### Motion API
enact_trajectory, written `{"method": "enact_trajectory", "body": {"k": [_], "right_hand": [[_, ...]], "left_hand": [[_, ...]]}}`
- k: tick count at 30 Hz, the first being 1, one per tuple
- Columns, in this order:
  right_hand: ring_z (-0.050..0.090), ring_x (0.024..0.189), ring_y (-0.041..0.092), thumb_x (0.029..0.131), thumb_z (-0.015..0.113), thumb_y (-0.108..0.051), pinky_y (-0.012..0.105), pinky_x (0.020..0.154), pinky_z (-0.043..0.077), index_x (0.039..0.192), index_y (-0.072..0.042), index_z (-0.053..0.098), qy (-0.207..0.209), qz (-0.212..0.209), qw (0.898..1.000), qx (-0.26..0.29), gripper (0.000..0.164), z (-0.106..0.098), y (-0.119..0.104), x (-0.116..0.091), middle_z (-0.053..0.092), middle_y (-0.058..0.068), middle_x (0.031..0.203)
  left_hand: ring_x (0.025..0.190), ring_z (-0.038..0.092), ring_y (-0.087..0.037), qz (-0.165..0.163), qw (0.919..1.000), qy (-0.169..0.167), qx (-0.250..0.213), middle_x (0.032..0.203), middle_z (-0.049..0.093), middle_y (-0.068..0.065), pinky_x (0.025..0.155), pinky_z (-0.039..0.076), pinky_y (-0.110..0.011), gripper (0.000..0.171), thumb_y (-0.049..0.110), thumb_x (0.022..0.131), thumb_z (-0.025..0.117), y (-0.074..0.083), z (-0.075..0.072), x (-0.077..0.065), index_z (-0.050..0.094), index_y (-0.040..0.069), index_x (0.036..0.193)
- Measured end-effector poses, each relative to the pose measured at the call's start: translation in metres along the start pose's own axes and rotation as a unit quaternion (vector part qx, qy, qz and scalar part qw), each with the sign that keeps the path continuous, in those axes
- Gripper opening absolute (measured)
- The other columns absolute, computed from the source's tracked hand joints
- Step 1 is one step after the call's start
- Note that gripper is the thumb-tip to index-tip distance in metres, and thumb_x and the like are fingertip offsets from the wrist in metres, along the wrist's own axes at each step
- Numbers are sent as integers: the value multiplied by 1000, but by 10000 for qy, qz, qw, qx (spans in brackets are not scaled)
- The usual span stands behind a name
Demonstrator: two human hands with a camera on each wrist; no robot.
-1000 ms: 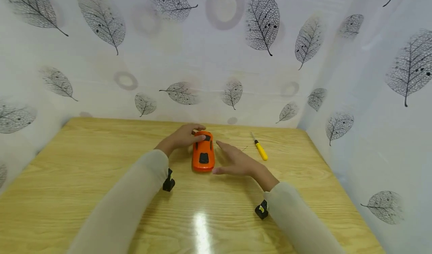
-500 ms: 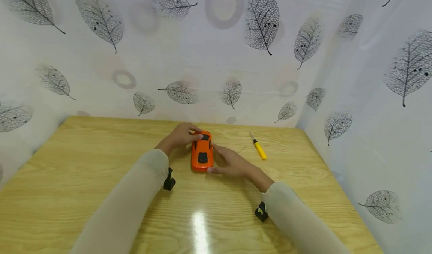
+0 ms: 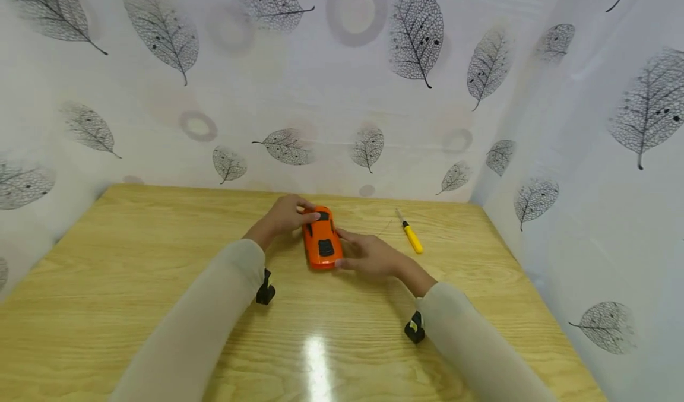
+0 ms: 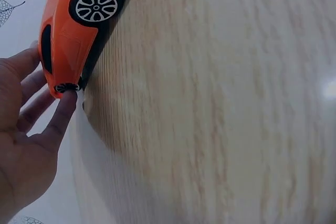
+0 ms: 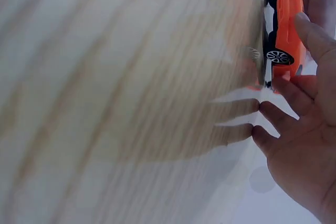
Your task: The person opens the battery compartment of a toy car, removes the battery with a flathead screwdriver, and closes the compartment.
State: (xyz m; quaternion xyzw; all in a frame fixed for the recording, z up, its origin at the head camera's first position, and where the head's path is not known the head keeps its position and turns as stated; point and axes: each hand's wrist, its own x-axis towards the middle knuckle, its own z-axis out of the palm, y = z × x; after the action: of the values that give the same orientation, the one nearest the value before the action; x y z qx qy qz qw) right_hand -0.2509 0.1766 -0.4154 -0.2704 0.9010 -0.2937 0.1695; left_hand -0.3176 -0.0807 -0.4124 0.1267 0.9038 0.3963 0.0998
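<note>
An orange toy car (image 3: 322,231) with dark windows stands on the wooden table, its long side turned slightly aslant. My left hand (image 3: 282,217) grips its far end, the thumb lying over the dark window there. In the left wrist view that hand's thumb and fingers (image 4: 63,115) hold the end of the car between them. From the right, my right hand (image 3: 371,256) holds the near part of the car, thumb at the near corner and index finger along the side. The right wrist view has the remaining fingertips touching the table beside a spoked wheel (image 5: 279,57).
A screwdriver with a yellow handle (image 3: 412,238) lies to the right of the right hand, its shaft toward the back. A leaf-patterned white covering (image 3: 320,81) rises behind the wooden table (image 3: 160,224) and on its right side.
My right hand has come left onto the car. The car's near end has swung a little to the right, while the left hand stays at its far end.
</note>
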Motion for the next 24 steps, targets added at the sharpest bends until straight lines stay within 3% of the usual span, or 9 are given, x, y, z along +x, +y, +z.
{"method": "enact_trajectory", "body": {"k": [6, 8, 11, 15, 20, 24], "right_hand": [[37, 148, 24, 98, 72, -33, 50, 122, 33, 159, -26, 39, -143, -144, 9986, 488, 69, -11, 9, -1, 44, -1, 158], [42, 144, 23, 100, 70, -28, 47, 118, 39, 157, -21, 44, -127, -208, 9981, 568, 63, -14, 12, -2, 48, 2, 155], [54, 131, 22, 102, 67, -23, 39, 101, 50, 153, -14, 50, -9, -227, 9986, 481, 55, -18, 18, -3, 54, 6, 150], [57, 128, 19, 103, 65, -22, 34, 96, 51, 149, -12, 54, 119, -175, 9991, 381, 49, -20, 25, -3, 58, 9, 146], [53, 135, 24, 103, 65, -26, 42, 109, 49, 150, -9, 53, 172, -124, 9988, 449, 51, -16, 27, -3, 57, 10, 147], [44, 143, 28, 99, 70, -38, 48, 117, 40, 157, -5, 40, 351, 178, 9982, 446, 72, -7, 16, -7, 49, 12, 154]], "left_hand": [[125, 56, -37, -102, 9993, 366, 40, 133, 62, -22, 107, 50, -49, 43, 34, 100, 69, 0, 1, -12, 70, -1, 125], [118, 60, -36, -125, 9984, 536, 124, 127, 65, -21, 102, 53, -48, 42, 35, 99, 70, 0, 1, -17, 72, -1, 121], [106, 64, -32, -145, 9967, 739, 309, 118, 69, -18, 91, 57, -44, 39, 36, 99, 70, 1, 2, -26, 73, 0, 112], [100, 65, -31, -42, 9954, 815, 496, 112, 70, -17, 87, 58, -44, 37, 36, 99, 70, 1, -1, -31, 74, 0, 109], [109, 63, -35, 240, 9956, 622, 665, 116, 69, -18, 96, 55, -49, 35, 32, 100, 69, -3, -10, -32, 72, -1, 112], [118, 59, -37, 343, 9965, 464, 609, 124, 66, -20, 102, 52, -51, 38, 32, 101, 67, -14, -18, -27, 70, 0, 121]]}}
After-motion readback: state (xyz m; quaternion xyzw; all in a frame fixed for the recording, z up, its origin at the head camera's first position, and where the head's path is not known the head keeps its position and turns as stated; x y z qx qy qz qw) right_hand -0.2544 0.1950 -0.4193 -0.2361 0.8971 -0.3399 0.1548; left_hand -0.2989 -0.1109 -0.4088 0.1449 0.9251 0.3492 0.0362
